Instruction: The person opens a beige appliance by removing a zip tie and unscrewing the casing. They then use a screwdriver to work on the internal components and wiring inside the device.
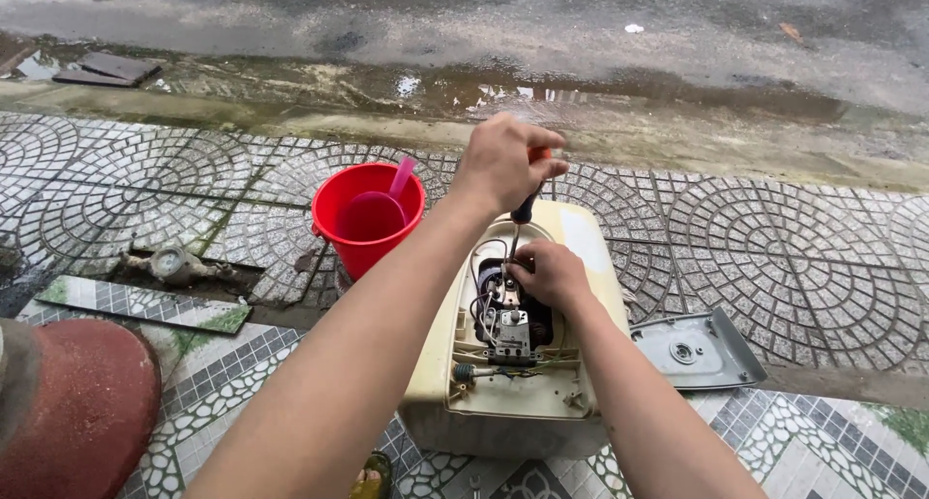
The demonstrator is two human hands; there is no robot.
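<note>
Your left hand (503,162) is closed around the handle of the screwdriver (520,218), its shaft pointing down into the open cream appliance casing (542,383) at centre, right of the red bucket (368,218). Your right hand (550,272) curls fingers around the tip among loose wires (481,310). If the blade slips off, it could jab those fingers or nick a wire.
</note>
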